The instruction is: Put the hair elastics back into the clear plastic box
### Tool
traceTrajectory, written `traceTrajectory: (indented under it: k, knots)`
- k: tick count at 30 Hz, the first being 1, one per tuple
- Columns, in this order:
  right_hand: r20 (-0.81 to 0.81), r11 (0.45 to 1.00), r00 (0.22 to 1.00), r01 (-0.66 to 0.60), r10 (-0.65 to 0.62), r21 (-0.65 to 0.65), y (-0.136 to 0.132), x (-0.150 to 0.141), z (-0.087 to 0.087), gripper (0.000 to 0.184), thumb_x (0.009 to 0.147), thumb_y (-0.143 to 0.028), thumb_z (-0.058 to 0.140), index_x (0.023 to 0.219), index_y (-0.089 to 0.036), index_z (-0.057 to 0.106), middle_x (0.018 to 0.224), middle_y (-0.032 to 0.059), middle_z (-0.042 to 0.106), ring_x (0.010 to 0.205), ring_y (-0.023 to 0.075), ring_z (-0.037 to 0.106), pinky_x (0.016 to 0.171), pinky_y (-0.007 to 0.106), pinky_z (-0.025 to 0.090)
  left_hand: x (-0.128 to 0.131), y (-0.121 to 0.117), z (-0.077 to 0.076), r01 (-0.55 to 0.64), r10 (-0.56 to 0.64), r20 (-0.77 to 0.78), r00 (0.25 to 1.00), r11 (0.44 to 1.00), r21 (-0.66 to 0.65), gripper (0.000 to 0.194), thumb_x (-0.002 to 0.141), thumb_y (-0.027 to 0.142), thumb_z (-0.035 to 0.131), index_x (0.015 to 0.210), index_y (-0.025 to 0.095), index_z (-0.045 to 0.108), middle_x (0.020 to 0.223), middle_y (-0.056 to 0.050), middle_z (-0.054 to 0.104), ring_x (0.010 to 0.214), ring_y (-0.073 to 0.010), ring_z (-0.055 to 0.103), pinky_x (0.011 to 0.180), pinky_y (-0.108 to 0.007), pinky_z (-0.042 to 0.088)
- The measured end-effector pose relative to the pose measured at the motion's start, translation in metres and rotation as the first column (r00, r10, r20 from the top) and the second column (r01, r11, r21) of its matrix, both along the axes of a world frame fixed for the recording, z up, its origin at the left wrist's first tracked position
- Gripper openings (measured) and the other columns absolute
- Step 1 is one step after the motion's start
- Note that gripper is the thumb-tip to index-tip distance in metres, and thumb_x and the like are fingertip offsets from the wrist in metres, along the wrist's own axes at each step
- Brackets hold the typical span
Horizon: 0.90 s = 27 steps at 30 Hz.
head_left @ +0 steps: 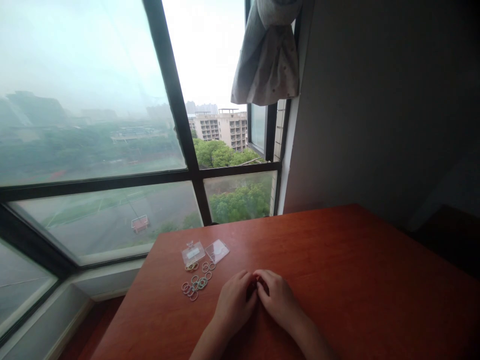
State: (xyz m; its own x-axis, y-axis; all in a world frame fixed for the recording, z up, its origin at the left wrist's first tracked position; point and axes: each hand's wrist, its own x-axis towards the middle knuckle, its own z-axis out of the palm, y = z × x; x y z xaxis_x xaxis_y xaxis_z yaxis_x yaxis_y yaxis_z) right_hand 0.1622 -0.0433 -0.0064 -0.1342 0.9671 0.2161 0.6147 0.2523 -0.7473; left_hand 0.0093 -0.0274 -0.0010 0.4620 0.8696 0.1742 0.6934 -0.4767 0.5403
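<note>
My left hand (235,299) and my right hand (278,296) meet over the middle of the table, fingertips touching. Both have curled fingers pinched together; whatever lies between them is hidden or too small to name. Left of my left hand, several small hair ties (197,284) in pale, pink and green tones lie in a loose pile. Just beyond them is a clear plastic box (193,254), with a few yellowish rings at its near edge. Beside it rests a flat clear lid-like piece (217,251).
The reddish-brown wooden table (352,280) reaches to the window (90,90) at its far left. A knotted curtain (268,60) hangs by a window pane that stands ajar. A dark wall (367,110) rises along the right.
</note>
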Motion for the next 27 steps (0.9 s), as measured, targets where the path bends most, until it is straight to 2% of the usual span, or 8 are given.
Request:
traceTrajectory:
  k: [5, 8, 10, 12, 16, 20, 27]
  knots:
    - [0.010, 1.000, 1.000, -0.001, 0.001, 0.008, 0.000, 0.000, -0.001, 0.026, 0.085, -0.012, 0.045, 0.095, -0.021, 0.067, 0.095, 0.0058, 0.070, 0.088, 0.0197, 0.065, 0.081, 0.028, 0.049, -0.005, 0.003, 0.007, -0.028, 0.027, 0.016, 0.999, 1.000, 0.012, 0.016, 0.084, 0.017, 0.046, 0.088, 0.021, 0.062, 0.089, -0.005, 0.065, 0.080, -0.0179, 0.060, 0.069, -0.026, 0.043]
    - [0.013, 1.000, 1.000, 0.004, -0.004, 0.021, 0.000, -0.001, -0.001, 0.026, 0.086, -0.013, 0.045, 0.097, -0.020, 0.068, 0.095, 0.0062, 0.070, 0.088, 0.0195, 0.065, 0.081, 0.028, 0.048, -0.026, 0.014, 0.014, -0.187, 0.188, -0.002, 0.982, 0.977, 0.105, 0.018, 0.087, 0.020, 0.045, 0.089, 0.022, 0.063, 0.092, -0.005, 0.065, 0.082, -0.0184, 0.061, 0.071, -0.027, 0.044]
    - [0.009, 0.999, 1.000, 0.009, -0.009, 0.032, -0.001, -0.001, -0.002, 0.026, 0.086, -0.013, 0.045, 0.098, -0.020, 0.067, 0.094, 0.0056, 0.070, 0.087, 0.0190, 0.065, 0.080, 0.027, 0.048, -0.048, 0.025, 0.018, -0.324, 0.333, -0.018, 0.943, 0.928, 0.186, 0.019, 0.087, 0.022, 0.045, 0.094, 0.023, 0.063, 0.097, -0.005, 0.065, 0.088, -0.0201, 0.061, 0.075, -0.030, 0.045]
    - [0.009, 0.999, 1.000, 0.008, -0.008, 0.037, -0.001, -0.001, -0.002, 0.026, 0.086, -0.013, 0.045, 0.096, -0.020, 0.067, 0.092, 0.0048, 0.069, 0.085, 0.0186, 0.065, 0.078, 0.027, 0.048, -0.072, 0.034, 0.020, -0.438, 0.474, -0.060, 0.878, 0.849, 0.294, 0.023, 0.087, 0.023, 0.046, 0.102, 0.022, 0.063, 0.105, -0.007, 0.064, 0.094, -0.0235, 0.060, 0.081, -0.034, 0.045]
    - [0.022, 0.999, 1.000, 0.008, -0.009, 0.033, -0.001, -0.001, 0.000, 0.025, 0.086, -0.013, 0.044, 0.094, -0.020, 0.067, 0.090, 0.0047, 0.069, 0.084, 0.0188, 0.065, 0.077, 0.027, 0.047, -0.101, 0.043, 0.020, -0.498, 0.608, -0.171, 0.775, 0.755, 0.427, 0.031, 0.086, 0.025, 0.049, 0.114, 0.021, 0.061, 0.116, -0.009, 0.062, 0.105, -0.0285, 0.057, 0.086, -0.039, 0.044]
    - [0.019, 1.000, 1.000, 0.006, -0.007, 0.031, -0.001, -0.001, 0.000, 0.025, 0.086, -0.013, 0.044, 0.095, -0.020, 0.066, 0.091, 0.0048, 0.068, 0.085, 0.0190, 0.065, 0.078, 0.027, 0.047, -0.103, 0.043, 0.018, -0.483, 0.611, -0.237, 0.755, 0.763, 0.429, 0.032, 0.087, 0.026, 0.049, 0.116, 0.021, 0.061, 0.119, -0.008, 0.063, 0.109, -0.0281, 0.056, 0.090, -0.039, 0.042]
    - [0.015, 1.000, 1.000, 0.000, -0.001, 0.028, -0.002, -0.001, -0.001, 0.025, 0.086, -0.012, 0.043, 0.094, -0.020, 0.066, 0.090, 0.0044, 0.068, 0.084, 0.0186, 0.064, 0.076, 0.026, 0.046, -0.109, 0.046, 0.018, -0.461, 0.559, -0.241, 0.793, 0.810, 0.362, 0.032, 0.087, 0.023, 0.046, 0.115, 0.021, 0.062, 0.116, -0.006, 0.066, 0.105, -0.0259, 0.059, 0.084, -0.035, 0.045]
